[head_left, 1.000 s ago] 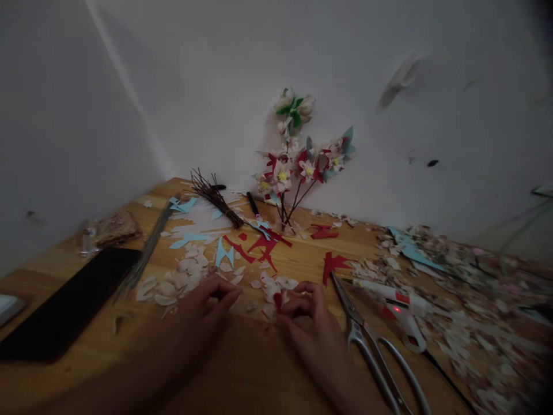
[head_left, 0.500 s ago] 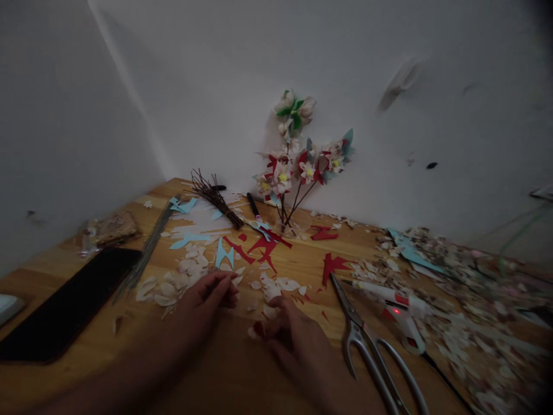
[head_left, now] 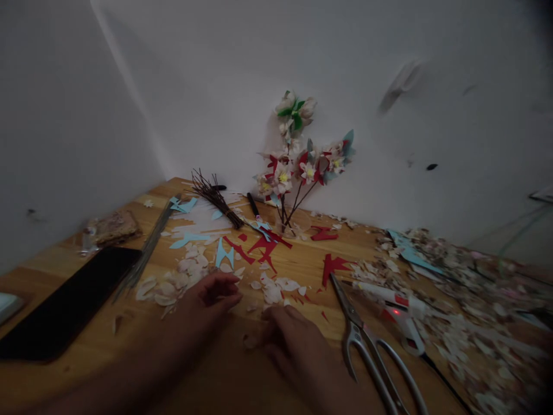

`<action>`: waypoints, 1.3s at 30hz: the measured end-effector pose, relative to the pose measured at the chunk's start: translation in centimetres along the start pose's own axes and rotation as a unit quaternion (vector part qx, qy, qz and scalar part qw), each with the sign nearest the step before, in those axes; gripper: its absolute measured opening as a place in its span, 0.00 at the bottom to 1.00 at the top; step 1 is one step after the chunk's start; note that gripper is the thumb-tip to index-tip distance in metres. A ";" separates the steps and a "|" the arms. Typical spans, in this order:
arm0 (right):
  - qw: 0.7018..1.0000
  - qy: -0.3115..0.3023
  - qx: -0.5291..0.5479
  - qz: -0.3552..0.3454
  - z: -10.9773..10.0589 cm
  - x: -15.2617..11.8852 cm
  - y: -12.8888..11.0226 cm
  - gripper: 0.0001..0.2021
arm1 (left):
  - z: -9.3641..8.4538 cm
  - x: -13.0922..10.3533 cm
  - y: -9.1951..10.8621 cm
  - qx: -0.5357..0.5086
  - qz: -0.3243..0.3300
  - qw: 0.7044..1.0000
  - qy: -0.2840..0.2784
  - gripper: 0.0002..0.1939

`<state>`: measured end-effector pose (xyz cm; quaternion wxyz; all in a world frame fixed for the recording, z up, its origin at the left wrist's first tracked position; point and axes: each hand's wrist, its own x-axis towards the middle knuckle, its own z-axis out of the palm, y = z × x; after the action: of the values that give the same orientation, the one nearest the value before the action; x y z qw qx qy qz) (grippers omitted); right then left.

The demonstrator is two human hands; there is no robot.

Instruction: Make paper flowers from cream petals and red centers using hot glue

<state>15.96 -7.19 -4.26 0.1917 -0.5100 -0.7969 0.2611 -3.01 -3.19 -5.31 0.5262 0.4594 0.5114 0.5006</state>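
My left hand [head_left: 213, 302] is over the wooden table [head_left: 298, 262], fingers curved and thumb apart from them, with nothing visible between. To its right, my right hand [head_left: 294, 337] has its fingers bent together, back of the hand up. A small, blurred, dark and pale piece [head_left: 249, 341] shows at its fingertips; what it is cannot be made out. Pale petals [head_left: 272, 291] lie just beyond my right hand, and more petals [head_left: 166, 291] lie beside my left hand. Red paper scraps [head_left: 263, 248] and a light blue scrap [head_left: 224, 253] are farther back.
Large scissors [head_left: 355, 320] and a glue gun [head_left: 400, 305] with a red light lie at right, before heaped petals [head_left: 470, 340]. A flower arrangement [head_left: 298, 167] stands near the wall. Bundled twigs [head_left: 220, 202], thin wires [head_left: 149, 248] and a black phone-like slab [head_left: 73, 305] are left.
The fingers of my left hand have spread apart from the thumb. My right hand has turned slightly, and the small piece at its fingertips has shifted down and left.
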 end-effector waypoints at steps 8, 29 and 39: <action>0.998 -0.013 0.056 -0.002 -1.3 0.1 0.1 0.18 | -0.3 -0.1 -0.3 -0.033 -0.023 0.999 0.026 0.06; 0.980 0.106 0.149 0.085 -3.5 4.6 3.7 0.03 | -0.7 0.2 3.0 -0.075 -0.067 0.991 0.086 0.08; 0.997 0.069 -0.025 0.026 -2.8 6.8 2.1 0.05 | -1.3 0.9 2.4 -0.062 -0.028 0.994 0.087 0.11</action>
<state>16.28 0.33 -3.05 0.2263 -0.5521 -0.7743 0.2107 -4.42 -2.17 -3.01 0.5209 0.3664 0.5359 0.5543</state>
